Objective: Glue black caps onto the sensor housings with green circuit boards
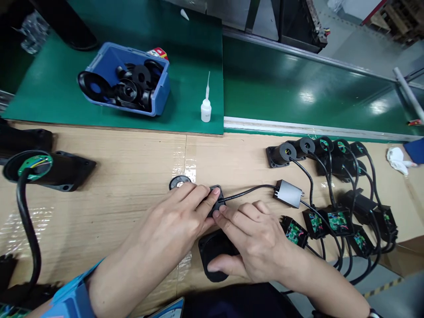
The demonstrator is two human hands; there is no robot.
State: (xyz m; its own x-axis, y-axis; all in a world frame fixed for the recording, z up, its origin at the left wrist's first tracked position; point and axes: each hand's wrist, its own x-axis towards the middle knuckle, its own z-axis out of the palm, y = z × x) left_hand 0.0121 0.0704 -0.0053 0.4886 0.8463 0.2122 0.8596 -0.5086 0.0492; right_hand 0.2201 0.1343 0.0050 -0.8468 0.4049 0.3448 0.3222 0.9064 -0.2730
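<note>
In the head view, my left hand has its fingers closed on a small black square plate. A black cable comes out of this plate and runs right to a grey box. My right hand meets the plate's lower right edge with its fingertips. Its thumb lies on a black round housing with a flange, just below the plate. Fingers of both hands cover much of the plate and housing. Just behind the left hand, a round black part lies on the cardboard.
A blue bin of black rings and a white dropper bottle stand on the green mat. Wired black housings and opened boxes with green circuit boards crowd the right. A larger cabled housing lies left.
</note>
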